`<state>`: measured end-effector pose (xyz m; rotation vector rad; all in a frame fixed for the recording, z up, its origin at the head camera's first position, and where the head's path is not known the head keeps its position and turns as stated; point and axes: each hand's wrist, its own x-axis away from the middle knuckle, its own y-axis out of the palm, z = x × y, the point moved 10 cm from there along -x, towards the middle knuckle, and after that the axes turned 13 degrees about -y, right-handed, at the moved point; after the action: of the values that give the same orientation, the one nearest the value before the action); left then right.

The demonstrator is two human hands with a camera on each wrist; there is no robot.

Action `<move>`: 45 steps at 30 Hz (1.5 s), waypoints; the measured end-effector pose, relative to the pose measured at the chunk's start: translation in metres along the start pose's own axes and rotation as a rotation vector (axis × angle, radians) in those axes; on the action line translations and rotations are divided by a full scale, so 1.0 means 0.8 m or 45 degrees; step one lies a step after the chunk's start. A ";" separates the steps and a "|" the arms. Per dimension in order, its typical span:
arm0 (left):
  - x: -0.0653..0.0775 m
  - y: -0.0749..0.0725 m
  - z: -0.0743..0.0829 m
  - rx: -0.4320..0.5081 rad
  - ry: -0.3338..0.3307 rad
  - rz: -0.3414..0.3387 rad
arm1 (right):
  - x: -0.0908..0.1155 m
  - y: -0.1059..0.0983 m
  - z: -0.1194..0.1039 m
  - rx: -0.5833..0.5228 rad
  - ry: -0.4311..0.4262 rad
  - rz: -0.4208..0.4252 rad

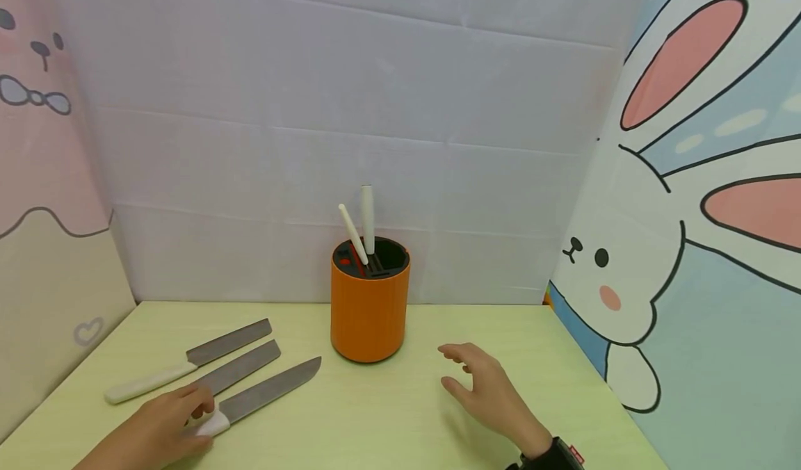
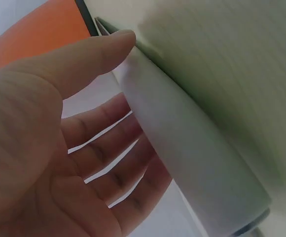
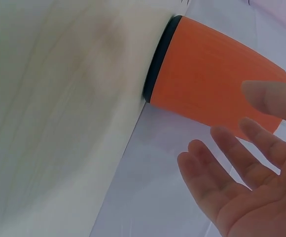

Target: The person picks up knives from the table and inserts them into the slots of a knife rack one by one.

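Note:
My left hand [image 1: 164,421] is at the white handle [image 2: 187,143] of the nearest kitchen knife [image 1: 272,390], whose pointed blade lies toward the back right. In the left wrist view the thumb touches one side of this handle; the fingers pass behind it, their tips hidden. Beyond it lie two more knives with squarer blades: the middle knife [image 1: 245,367], its handle covered by the hand, and the far knife [image 1: 230,343] with its white handle showing. Over the table to the right, my right hand [image 1: 491,393] holds nothing, its fingers loosely bent and apart from the thumb.
An orange round knife block [image 1: 369,320] with a black top stands at the table's back middle. Two white handles stick up from it, one tilted left. A white cloth [image 1: 350,108] hangs behind the pale table [image 1: 350,414], with cartoon-printed sheets on both sides.

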<state>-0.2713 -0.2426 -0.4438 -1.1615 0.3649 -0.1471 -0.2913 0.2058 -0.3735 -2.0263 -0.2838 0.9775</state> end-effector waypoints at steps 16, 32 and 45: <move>0.003 0.013 -0.010 0.048 0.025 -0.113 | 0.004 0.012 0.005 0.048 0.047 -0.109; 0.002 0.009 0.028 0.017 0.206 0.095 | 0.004 0.012 0.002 0.044 0.016 -0.111; -0.034 0.025 0.103 0.109 0.355 0.092 | 0.001 0.008 -0.010 0.033 -0.012 -0.110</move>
<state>-0.2692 -0.1552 -0.4282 -1.0432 0.6396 -0.2603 -0.2855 0.1973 -0.3761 -1.9697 -0.3590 0.9330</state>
